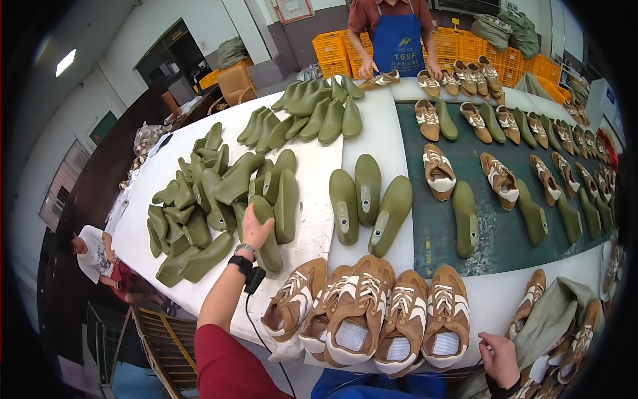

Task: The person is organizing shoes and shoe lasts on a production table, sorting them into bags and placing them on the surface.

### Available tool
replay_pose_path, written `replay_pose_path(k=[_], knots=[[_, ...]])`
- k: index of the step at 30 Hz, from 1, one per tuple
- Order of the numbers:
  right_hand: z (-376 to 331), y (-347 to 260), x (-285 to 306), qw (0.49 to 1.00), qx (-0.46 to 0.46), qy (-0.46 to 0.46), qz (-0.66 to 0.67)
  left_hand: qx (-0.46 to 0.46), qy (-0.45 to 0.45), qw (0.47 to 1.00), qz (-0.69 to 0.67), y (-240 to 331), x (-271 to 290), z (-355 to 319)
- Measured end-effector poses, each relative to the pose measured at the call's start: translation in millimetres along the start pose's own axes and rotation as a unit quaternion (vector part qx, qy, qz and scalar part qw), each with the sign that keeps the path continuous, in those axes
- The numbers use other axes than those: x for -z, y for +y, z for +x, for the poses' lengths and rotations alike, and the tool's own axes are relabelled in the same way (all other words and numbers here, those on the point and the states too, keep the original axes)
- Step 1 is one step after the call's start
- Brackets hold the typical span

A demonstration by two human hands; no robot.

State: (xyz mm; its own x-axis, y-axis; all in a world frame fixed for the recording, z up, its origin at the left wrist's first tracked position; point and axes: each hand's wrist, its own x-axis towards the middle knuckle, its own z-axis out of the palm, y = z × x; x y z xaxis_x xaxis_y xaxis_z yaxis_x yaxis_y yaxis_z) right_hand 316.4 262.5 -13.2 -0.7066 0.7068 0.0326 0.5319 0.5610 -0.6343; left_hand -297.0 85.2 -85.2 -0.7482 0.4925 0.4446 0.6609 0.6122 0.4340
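My left hand (255,230) on a last (271,256), near-right edge of the pile (196,229); can't tell if gripped. Right hand (500,359) half-open, looks empty. Tugging could slide the pile: lasts lean together.

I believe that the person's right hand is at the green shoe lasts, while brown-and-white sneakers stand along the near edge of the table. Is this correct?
Not quite: the head view shows the left hand at the green shoe lasts. The brown-and-white sneakers do stand along the near edge of the table.
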Motion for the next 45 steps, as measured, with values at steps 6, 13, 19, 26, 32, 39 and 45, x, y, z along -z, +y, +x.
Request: replay_pose_path(k=[6,13,19,26,32,39,45], knots=[[-6,-1,1,1.0,0.003,0.011,-0.011,0.217,-0.207,0.912,-0.279,-29,8,-43],[1,-6,-2,1.0,-0.009,-0.001,-0.013,0.274,-0.337,0.865,-0.252,-4,2,-47],[1,-6,-5,0.999,-0.008,-0.006,-0.035,0.079,-0.288,0.954,-0.035,31,-32,-11],[3,-15,-7,0.999,-0.004,-0.009,-0.044,0.017,-0.306,0.928,0.21,125,-46,28],[3,-14,-9,0.999,-0.022,-0.024,-0.032,-0.143,-0.307,0.933,0.118,93,-49,15],[3,-9,-12,0.999,0.0,-0.023,-0.043,0.081,-0.272,0.959,0.006,46,-39,1],[-5,-2,-5,0.998,-0.024,-0.027,-0.053,0.085,-0.241,0.953,0.161,43,-29,29]])
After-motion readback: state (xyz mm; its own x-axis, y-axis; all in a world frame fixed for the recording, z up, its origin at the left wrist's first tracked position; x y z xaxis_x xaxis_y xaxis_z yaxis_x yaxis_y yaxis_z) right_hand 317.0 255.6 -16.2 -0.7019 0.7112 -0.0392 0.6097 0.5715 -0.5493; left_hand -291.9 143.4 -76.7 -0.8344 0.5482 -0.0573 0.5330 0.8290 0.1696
